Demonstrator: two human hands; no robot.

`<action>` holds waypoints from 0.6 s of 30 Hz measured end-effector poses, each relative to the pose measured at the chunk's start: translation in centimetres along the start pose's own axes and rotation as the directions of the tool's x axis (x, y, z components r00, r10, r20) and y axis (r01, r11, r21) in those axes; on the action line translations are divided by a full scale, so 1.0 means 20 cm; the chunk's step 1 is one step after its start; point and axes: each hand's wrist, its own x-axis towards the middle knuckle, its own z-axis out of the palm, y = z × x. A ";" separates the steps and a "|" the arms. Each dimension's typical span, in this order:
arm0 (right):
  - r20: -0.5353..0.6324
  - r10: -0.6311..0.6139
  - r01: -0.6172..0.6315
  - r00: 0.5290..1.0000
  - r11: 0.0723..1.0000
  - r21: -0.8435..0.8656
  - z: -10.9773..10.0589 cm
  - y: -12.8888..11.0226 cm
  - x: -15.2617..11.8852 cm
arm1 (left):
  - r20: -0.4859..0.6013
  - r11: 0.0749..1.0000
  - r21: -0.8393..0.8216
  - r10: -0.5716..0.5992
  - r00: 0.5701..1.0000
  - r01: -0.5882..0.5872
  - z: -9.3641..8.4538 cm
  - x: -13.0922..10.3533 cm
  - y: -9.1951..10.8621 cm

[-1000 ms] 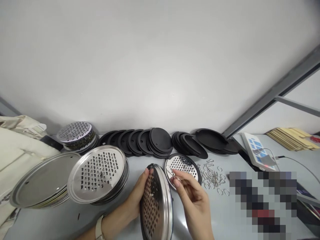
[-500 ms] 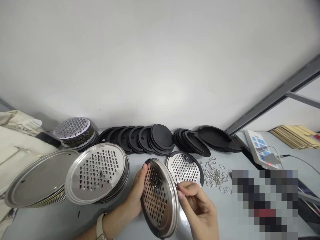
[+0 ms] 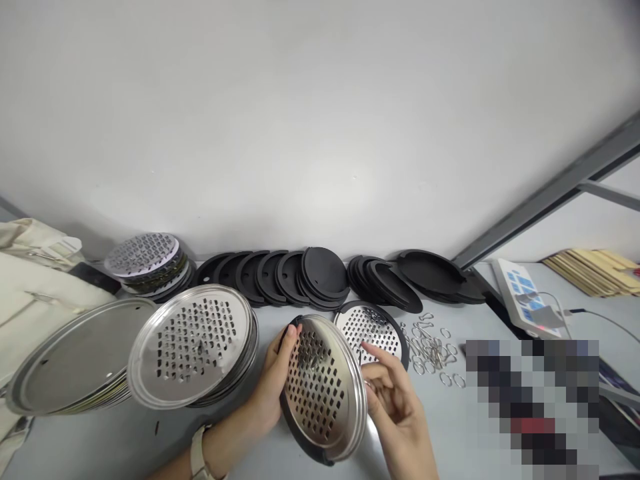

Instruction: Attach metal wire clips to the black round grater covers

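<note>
Head view, my left fingers (image 3: 289, 343) gripping a tilted grater disc (image 3: 316, 387), my right fingers (image 3: 386, 359) at its edge (image 3: 361, 408), whether pinching I cannot tell

A plain, pale grey wall (image 3: 240, 127) fills the view from 10 to 2 o'clock, evenly lit, with a soft bright glow (image 3: 343, 190) near the centre. Toward 6 o'clock lies a smooth grey tabletop (image 3: 105, 450). A slanting grey metal frame (image 3: 545, 183) stands between 2 and 3 o'clock.
</note>
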 end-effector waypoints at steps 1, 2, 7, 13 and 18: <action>0.030 0.024 -0.024 0.999 1.000 0.000 -0.01 0.00 0.01 | 0.000 1.000 0.000 0.001 1.000 -0.001 0.00 0.00 0.00; 0.061 0.047 -0.047 0.997 0.999 0.000 -0.02 0.01 0.01 | 0.000 1.000 -0.001 0.004 1.000 -0.004 0.00 0.01 0.00; 0.109 0.099 -0.098 0.989 0.995 -0.008 -0.05 0.03 0.03 | 0.010 0.998 0.010 0.054 0.998 -0.054 -0.02 0.03 -0.01; 0.219 0.099 -0.086 0.971 0.994 -0.069 -0.11 0.06 0.07 | 0.065 0.977 0.136 0.157 0.985 -0.165 -0.03 0.04 -0.01; 0.234 0.125 -0.108 0.964 0.990 -0.085 -0.12 0.06 0.08 | 0.114 0.931 0.242 0.253 0.961 -0.274 -0.05 0.03 -0.02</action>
